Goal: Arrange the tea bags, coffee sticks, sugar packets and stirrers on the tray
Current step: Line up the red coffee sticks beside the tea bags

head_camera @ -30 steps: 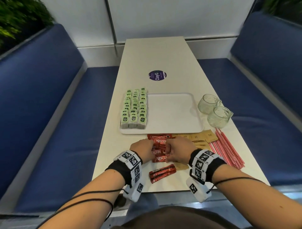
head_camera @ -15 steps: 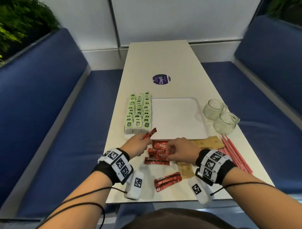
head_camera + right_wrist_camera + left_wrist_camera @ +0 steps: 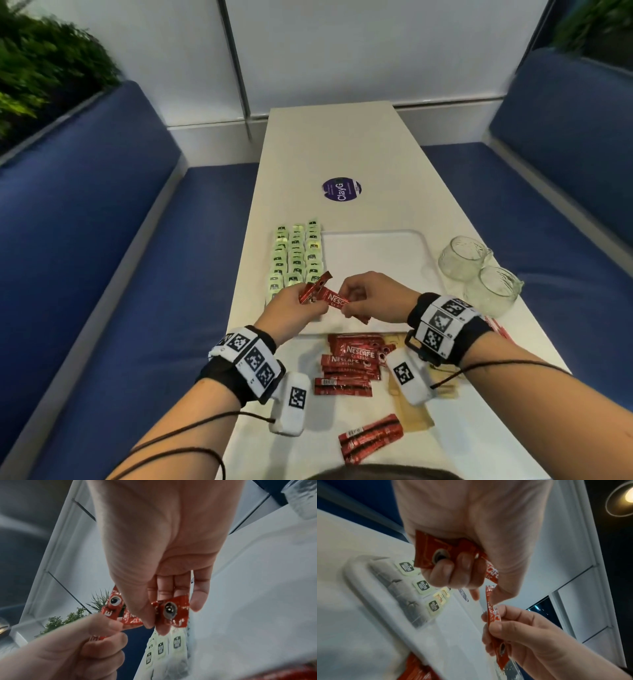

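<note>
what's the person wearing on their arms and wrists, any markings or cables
Both forearms are bare, with no sleeves. The left hand and right hand are bare too. Each wrist carries a black band covered with white tiles printed with black square codes. A white rounded box with one such code hangs under each wrist. A thin black cable runs back along each forearm.

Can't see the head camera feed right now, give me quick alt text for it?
Above the white plastic tray, the left hand and right hand each hold red Nescafe coffee sticks. Three rows of green-labelled tea bags fill the tray's left side; more red sticks lie on the white table nearer the person.
</note>
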`<state>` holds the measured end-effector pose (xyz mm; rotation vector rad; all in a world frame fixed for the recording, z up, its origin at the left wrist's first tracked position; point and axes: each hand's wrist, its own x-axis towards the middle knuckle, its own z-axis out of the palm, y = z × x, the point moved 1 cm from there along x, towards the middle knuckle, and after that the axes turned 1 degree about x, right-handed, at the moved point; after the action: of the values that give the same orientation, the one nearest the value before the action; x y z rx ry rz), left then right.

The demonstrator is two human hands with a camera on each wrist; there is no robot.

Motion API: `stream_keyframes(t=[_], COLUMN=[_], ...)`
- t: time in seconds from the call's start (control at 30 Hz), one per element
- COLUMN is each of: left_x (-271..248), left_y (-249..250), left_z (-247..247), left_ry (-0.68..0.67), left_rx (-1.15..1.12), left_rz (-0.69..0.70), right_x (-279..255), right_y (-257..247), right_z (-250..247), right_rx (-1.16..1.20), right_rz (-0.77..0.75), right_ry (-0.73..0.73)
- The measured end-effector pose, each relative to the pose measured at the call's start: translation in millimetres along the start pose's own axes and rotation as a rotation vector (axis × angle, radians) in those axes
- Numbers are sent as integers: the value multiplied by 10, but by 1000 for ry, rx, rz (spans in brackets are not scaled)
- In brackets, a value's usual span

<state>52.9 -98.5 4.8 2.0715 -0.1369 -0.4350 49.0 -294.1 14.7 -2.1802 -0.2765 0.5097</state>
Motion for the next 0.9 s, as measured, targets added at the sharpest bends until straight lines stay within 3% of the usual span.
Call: stream_keyframes(t=[0.13, 0.3, 0.37, 0.5, 0.63, 0.73, 0.9], left_x=[193, 466, 574, 801, 1041, 1232, 1519], left_y=[57, 91, 76, 21, 38, 106, 141], left_z=[-51, -20, -37, -132, -196, -247, -349], left_ry=[27, 101, 135, 178, 135, 107, 168], left_rx=[0, -80, -171, -220, -175, -121, -176], left_rz=[12, -6, -47, -82, -90, -110, -170], right_x=[186, 468, 576, 711, 900, 1092, 1431], right_y=[0, 54, 134, 315, 423, 540, 902], right_z=[-152, -284, -326, -423, -518, -611, -703], right_rx=[-61, 95, 142, 435, 590, 563, 453], right_rz=[-4, -7, 25, 102, 107, 152, 372], right_ry=[10, 5, 69, 240, 261, 376, 517])
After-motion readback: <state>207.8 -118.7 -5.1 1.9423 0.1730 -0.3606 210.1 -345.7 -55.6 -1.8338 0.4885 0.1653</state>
